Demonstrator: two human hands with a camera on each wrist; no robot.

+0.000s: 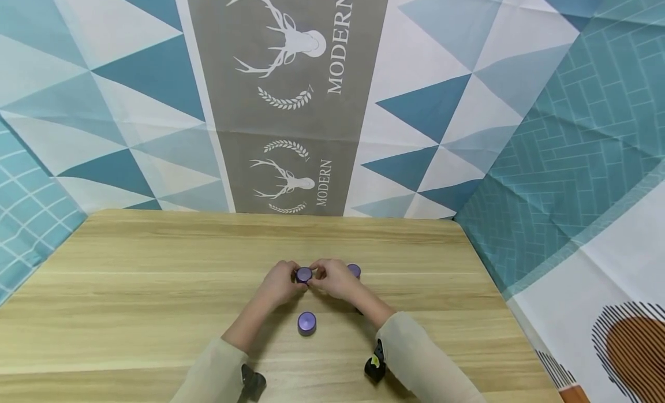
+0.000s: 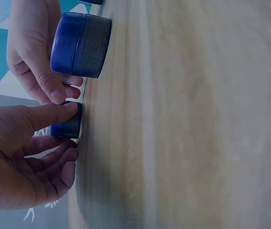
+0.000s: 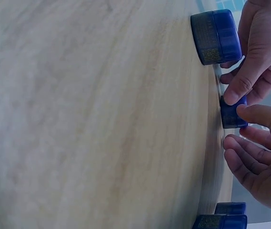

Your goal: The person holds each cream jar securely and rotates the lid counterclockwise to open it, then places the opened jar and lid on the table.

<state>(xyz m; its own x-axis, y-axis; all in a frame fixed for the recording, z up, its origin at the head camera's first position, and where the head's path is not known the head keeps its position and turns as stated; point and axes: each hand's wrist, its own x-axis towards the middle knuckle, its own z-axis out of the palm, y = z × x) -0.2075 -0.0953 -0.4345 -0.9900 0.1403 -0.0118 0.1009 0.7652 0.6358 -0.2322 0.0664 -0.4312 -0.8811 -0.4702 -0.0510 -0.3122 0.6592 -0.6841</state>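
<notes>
A small round jar with a purple lid stands on the wooden table between both hands; in the wrist views it looks blue. My left hand pinches it from the left, thumb against its near side. From the right, my right hand holds the same jar, its thumb on the side. Closer to me, a matching jar stands untouched, large in the left wrist view. Beyond the right hand sits another such jar, partly covered by that hand.
At the bottom of the right wrist view are two more jars, one behind the other. The wooden table ends at a patterned cloth backdrop. Both forearms, with dark wrist cameras, reach over the table.
</notes>
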